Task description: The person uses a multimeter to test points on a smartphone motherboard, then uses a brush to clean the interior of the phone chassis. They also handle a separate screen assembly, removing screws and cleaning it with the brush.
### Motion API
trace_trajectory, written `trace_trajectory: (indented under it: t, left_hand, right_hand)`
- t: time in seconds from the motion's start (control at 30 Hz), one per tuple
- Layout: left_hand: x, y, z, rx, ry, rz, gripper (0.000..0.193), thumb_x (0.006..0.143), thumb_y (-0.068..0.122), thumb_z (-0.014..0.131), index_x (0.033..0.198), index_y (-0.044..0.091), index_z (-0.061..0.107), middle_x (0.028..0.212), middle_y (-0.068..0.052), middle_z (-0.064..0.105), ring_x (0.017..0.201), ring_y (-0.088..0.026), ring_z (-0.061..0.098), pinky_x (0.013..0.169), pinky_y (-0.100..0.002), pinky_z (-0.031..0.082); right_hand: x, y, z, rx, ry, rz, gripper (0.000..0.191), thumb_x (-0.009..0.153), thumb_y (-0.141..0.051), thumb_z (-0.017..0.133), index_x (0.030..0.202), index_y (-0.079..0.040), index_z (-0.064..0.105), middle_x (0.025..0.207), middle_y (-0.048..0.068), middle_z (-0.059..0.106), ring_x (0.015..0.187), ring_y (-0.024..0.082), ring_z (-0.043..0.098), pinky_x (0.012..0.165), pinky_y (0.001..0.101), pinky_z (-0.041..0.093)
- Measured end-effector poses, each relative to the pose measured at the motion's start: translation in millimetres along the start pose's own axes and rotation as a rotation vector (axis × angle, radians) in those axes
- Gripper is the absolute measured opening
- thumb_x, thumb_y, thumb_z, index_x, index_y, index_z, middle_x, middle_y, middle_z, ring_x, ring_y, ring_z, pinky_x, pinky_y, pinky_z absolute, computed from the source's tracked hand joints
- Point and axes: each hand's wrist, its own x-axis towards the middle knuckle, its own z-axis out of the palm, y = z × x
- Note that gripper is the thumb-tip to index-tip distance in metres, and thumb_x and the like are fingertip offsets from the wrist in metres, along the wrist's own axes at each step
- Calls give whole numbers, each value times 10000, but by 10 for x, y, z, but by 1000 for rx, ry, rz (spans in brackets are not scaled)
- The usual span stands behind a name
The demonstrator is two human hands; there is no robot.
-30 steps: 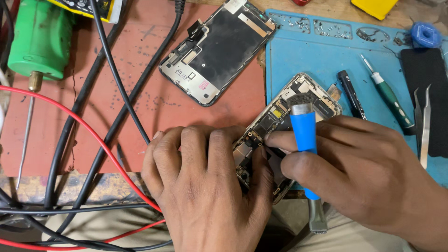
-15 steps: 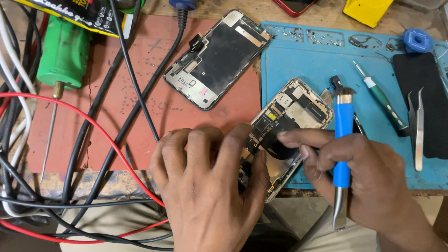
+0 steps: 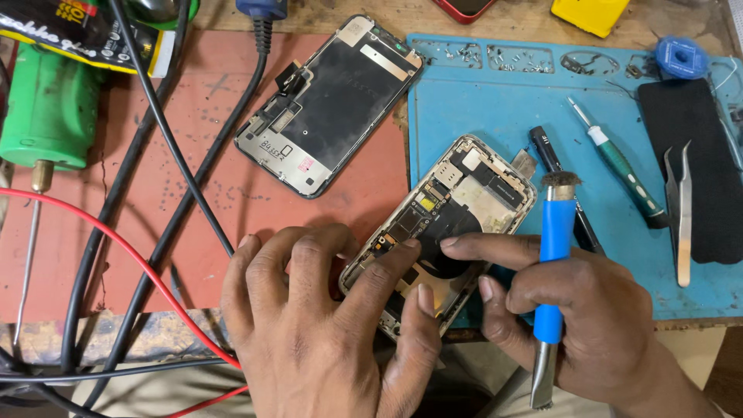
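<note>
Lying on the blue mat's [image 3: 495, 101] near edge, the opened phone [image 3: 457, 209] was pinned by the flat left hand [image 3: 325, 325]; a blue brush [image 3: 553, 255] was clasped in the right hand [image 3: 588, 317]. Light, rigid, fragile inside, it was judged best gripped by its frame.

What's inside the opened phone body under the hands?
The opened phone body shows circuit boards, connectors and a dark round part at its upper end. The left hand and right hand cover its lower end, so that part is hidden.
</note>
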Motion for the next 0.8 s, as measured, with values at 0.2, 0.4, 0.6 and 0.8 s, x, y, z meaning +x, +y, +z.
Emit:
trace_trajectory:
  t: [0.2,0.4,0.6,0.8]
  left_hand:
    - [-28,43,-13,7,10,-6,364,819,437,682,1106,242,792,1145,-93,592,1209,-342,526,1170,-610,246]
    - [-60,139,-70,11,38,-3,395,772,391,692,1117,216,771,1182,-104,580,1278,-349,512,1179,-639,216]
    - [-160,63,-174,-35,5,97,495,823,410,693,1269,197,720,1228,-105,564,1343,-351,474,1182,-672,168]
    - [-256,33,-81,26,-1,129,567,850,559,676,1286,197,698,1277,-141,551,1376,-352,440,1177,-703,126]
  right_hand:
    - [4,-35,-5,-18,19,-32,356,855,-34,784,941,-120,449,1146,151,786,518,61,629,492,217,481]
    - [-23,-82,-12,41,27,-87,343,863,-3,758,973,-96,447,1166,198,757,665,94,733,592,232,577]
    - [-74,-160,-30,17,38,-95,334,877,-34,762,984,-94,451,1165,183,763,749,125,784,608,231,593]
    - [-62,-160,-74,52,21,-109,347,874,-62,779,986,-87,452,1189,197,759,726,123,774,603,234,594]
